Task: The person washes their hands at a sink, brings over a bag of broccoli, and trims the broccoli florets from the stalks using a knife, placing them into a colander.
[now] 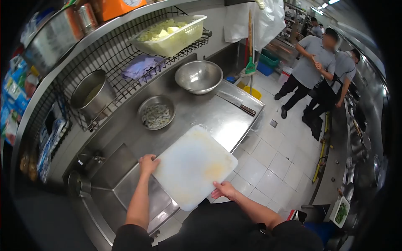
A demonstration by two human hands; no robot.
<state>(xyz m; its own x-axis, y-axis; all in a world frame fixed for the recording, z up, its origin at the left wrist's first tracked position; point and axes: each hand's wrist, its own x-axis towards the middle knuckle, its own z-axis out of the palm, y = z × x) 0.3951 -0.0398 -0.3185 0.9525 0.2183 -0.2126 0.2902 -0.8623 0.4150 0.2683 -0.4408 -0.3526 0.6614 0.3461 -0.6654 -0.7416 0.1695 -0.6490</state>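
A white cutting board (193, 163) with yellowish stains is held between my two hands over the front edge of the steel counter. My left hand (148, 164) grips its left edge, close to the sink. At the near right edge, my right hand (224, 190) holds the board, thumb on top and fingers beneath. Beyond the board sits a metal bowl of greyish pieces that look like shrimp (156, 113). Farther back is a larger, shiny metal bowl (199, 77). A knife with a dark handle (248, 110) lies near the counter's right end.
The steel sink (113, 167) is at the left. Above the counter, a wire rack (121, 90) holds a pot (93, 93), a purple cloth (143, 67) and a white basket (171, 35). Two people (316, 58) stand on the tiled floor at the right.
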